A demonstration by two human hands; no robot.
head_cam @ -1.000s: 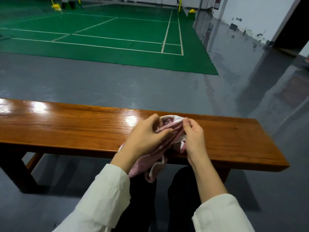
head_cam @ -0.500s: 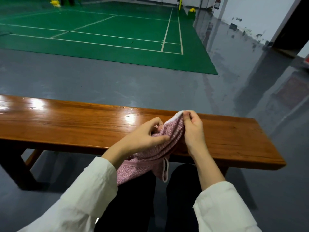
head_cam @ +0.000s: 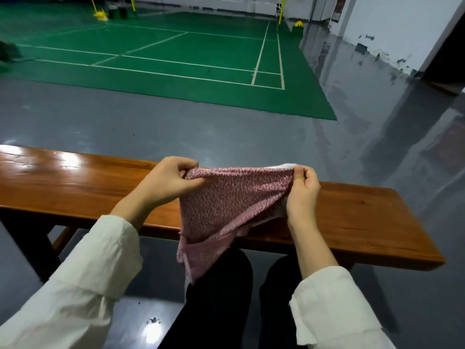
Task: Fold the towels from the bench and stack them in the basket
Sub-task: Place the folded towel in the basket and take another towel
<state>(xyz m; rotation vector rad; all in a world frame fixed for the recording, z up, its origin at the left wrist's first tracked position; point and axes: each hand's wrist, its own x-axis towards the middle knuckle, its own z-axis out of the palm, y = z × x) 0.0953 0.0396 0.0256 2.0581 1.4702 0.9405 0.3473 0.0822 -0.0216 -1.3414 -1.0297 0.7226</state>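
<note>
Pink speckled towel (head_cam: 234,197) is held stretched above the front edge of the wooden bench (head_cam: 75,182), toward its right end. Its lower corner hangs past that edge over dark trousers (head_cam: 221,298). The top left corner is pinched by the left hand (head_cam: 166,182), thumb against curled fingers. The top right corner is pinched likewise by the right hand (head_cam: 302,195). Red sign (head_cam: 337,10) on far wall: too small to be read.

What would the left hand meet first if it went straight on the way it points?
The left hand points into the pink towel it pinches; beyond, probably the right hand, depth unclear.
</note>
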